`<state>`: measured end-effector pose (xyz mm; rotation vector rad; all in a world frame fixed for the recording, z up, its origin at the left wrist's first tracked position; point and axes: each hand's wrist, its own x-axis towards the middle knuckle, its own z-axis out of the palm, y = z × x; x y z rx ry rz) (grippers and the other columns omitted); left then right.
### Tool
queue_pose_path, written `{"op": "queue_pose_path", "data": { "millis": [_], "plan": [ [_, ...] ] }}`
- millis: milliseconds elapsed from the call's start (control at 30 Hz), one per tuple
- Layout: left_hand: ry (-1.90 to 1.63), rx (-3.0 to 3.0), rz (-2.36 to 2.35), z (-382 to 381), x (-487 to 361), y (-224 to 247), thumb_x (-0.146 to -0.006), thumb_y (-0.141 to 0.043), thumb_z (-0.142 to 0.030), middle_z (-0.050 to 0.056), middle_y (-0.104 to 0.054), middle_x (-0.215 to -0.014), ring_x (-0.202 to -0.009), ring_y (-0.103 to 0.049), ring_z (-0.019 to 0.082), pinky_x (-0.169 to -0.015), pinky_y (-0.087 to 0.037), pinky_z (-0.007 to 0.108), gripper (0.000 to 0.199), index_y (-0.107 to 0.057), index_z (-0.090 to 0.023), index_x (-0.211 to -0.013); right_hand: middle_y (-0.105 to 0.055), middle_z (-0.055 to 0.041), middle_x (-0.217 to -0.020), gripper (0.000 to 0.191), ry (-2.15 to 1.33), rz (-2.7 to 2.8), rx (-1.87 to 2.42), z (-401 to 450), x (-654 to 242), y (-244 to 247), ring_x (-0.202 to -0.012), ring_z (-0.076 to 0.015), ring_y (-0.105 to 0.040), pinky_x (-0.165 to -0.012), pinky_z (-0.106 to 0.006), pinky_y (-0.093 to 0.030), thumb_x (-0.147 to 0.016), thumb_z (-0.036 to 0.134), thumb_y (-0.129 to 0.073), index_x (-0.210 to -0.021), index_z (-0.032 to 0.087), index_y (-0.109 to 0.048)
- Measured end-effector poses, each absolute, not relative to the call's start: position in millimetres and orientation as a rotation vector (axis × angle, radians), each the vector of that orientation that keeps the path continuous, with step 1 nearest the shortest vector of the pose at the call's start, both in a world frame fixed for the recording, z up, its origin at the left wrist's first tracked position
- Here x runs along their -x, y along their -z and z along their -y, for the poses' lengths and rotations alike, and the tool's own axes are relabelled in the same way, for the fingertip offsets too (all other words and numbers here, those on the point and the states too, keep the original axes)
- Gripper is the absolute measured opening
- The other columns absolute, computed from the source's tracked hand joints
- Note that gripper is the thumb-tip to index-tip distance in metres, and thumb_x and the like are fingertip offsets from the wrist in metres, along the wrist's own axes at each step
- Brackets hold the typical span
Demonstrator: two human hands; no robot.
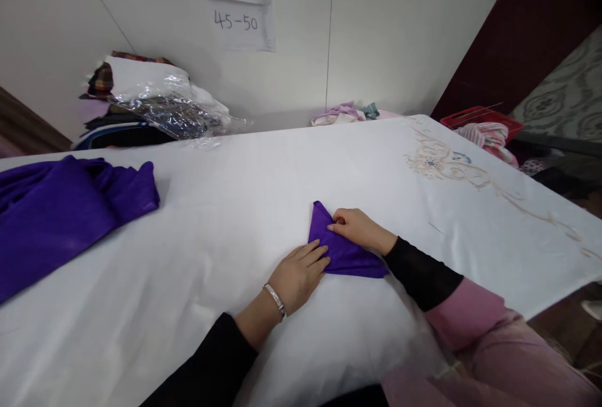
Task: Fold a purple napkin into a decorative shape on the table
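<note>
A small purple cloth (350, 256), folded into a rough triangle, lies on the white tablecloth (244, 194) in front of me. My left hand (298, 274), with a silver bracelet at the wrist, rests flat on the cloth's left edge with its fingers stretched out. At the cloth's upper right edge, my right hand (360, 228) is closed, with thumb and forefinger pinching the fabric. Its other fingers are curled in. A larger purple cloth (70, 212) lies bunched at the left of the table.
Stacked fabrics (141, 106), partly under clear plastic, stand behind the table's far left edge. Pink and teal cloths (341, 113) lie along the wall. A red basket (480, 117) with striped cloth sits beyond the right edge. Handwritten paper signs (239, 18) hang on the wall.
</note>
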<state>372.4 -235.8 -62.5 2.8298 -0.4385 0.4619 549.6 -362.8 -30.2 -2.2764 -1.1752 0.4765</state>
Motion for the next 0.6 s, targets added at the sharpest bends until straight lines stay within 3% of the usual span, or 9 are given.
{"op": "queue_pose_path", "data": {
  "millis": [233, 433, 600],
  "plan": [
    [-0.415, -2.848, 0.449, 235.4, -370.5, 61.0, -0.082, -0.043, -0.008, 0.007, -0.059, -0.126, -0.123, -0.049, 0.023, -0.098, -0.047, 0.041, 0.041, -0.056, -0.016, -0.119, -0.058, -0.0011, -0.07, 0.022, -0.564, 1.2, 2.267, 364.8, -552.1, 28.5, -0.063, -0.013, -0.048, -0.057, -0.024, -0.033, -0.077, 0.039, -0.061, -0.076, 0.017, -0.06],
    [-0.474, -2.807, 0.399, 236.4, -370.8, 59.3, -0.088, -0.05, -0.032, 0.008, -0.063, -0.12, -0.12, -0.051, 0.025, -0.096, -0.048, 0.042, 0.03, -0.061, -0.016, -0.112, -0.054, 0.0013, -0.064, 0.032, -0.819, 1.06, 2.046, 368.2, -552.5, 25.5, -0.054, -0.0103, -0.045, -0.051, -0.023, -0.033, -0.083, 0.046, -0.052, -0.086, 0.016, -0.061],
    [-0.51, -2.789, 0.348, 236.5, -371.6, 59.8, -0.088, -0.051, -0.031, 0.007, -0.066, -0.115, -0.117, -0.054, 0.024, -0.093, -0.049, 0.041, 0.025, -0.063, -0.018, -0.106, -0.05, 0.0031, -0.063, 0.036, -1.062, 0.833, 1.847, 369.7, -553.6, 24.9, -0.051, -0.0086, -0.042, -0.047, -0.022, -0.035, -0.082, 0.049, -0.054, -0.095, 0.017, -0.061]
  ]
}}
